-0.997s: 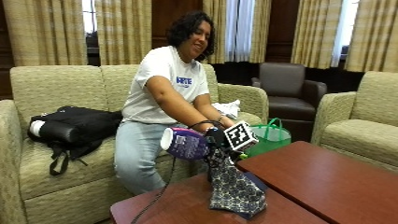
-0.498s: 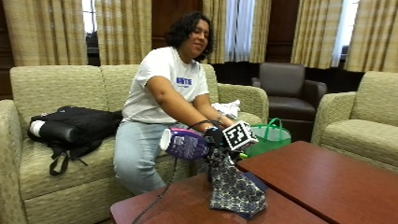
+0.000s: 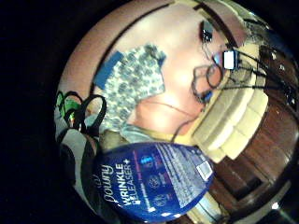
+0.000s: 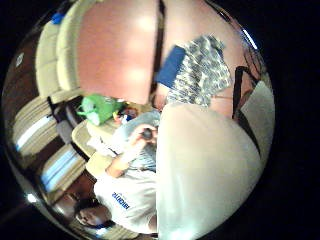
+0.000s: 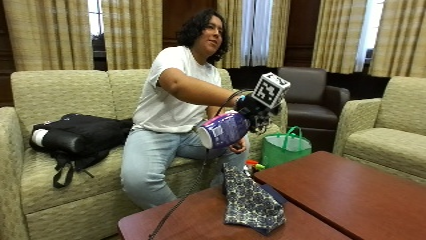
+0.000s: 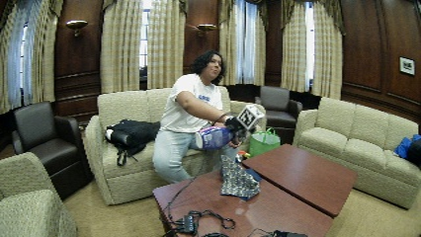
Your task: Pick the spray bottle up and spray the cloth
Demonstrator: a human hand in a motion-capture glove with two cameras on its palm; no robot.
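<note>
The spray bottle point(image 5: 223, 130) is held in the grip of the gloved right hand point(image 5: 255, 107), whose fingers are curled round its upper part. The bottle is carried in the air, tipped nearly onto its side, with its rounded purple base turned away from the hand. Where the nozzle points cannot be made out, since the top of the bottle is hidden behind the hand. In the little finger side palm view the blue label of the bottle point(image 3: 154, 184) is seen close against the palm, and in the thumb side palm view a pale side of the bottle point(image 4: 205, 170) fills much of the picture.

Below the hand, and apart from the bottle, the patterned cloth point(image 5: 251, 202) is draped over the edge of the near bench point(image 5: 200, 225), part lying on the top and part raised. The cloth is also seen from the palm views point(image 3: 133, 84) point(image 4: 202, 70), lying on the reddish bench top with a dark blue flat thing point(image 3: 108, 70) just beside it.

A second bench point(image 5: 353, 195) stands just beside the first, with a narrow gap between them. The person is seated on a light sofa point(image 5: 60, 165), on which a black bag point(image 5: 76, 137) lies. A green bag point(image 5: 285, 147) stands on the floor beyond the benches. Cables point(image 6: 197, 219) lie on the near end of the near bench.
</note>
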